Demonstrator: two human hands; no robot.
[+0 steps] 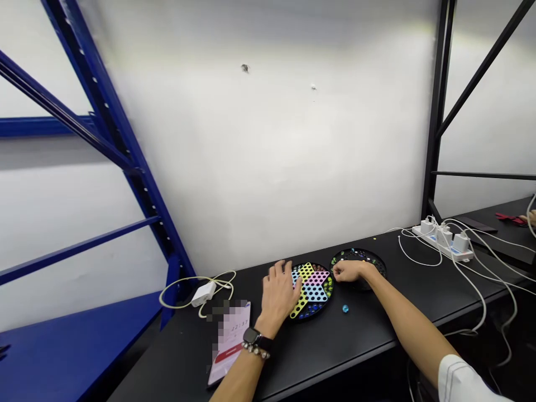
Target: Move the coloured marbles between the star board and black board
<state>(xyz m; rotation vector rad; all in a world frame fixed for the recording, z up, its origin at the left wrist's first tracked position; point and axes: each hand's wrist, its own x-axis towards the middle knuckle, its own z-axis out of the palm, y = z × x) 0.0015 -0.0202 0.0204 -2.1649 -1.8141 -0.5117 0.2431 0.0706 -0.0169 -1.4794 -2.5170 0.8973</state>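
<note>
A round Chinese checkers board (315, 291) with a coloured star full of holes lies on the black table. Marbles sit in its outer compartments, among them blue ones (312, 310) and green ones. My left hand (278, 293) is open, its fingers stretched over the board's left side, and covers part of it. Over the left part of a second round black tray (379, 261), which holds several marbles, is my right hand (349, 271). Its fingers are curled together, and whatever they hold is hidden. A loose blue marble (345, 308) rests on the table in front of the tray.
Left of the board are a tablet or phone (230, 343) with a lit screen and a white charger (204, 293) with a coiled cable. A power strip (444, 243) with plugs and trailing cables lies at right. A blue metal frame (121, 134) stands left; a white wall is behind.
</note>
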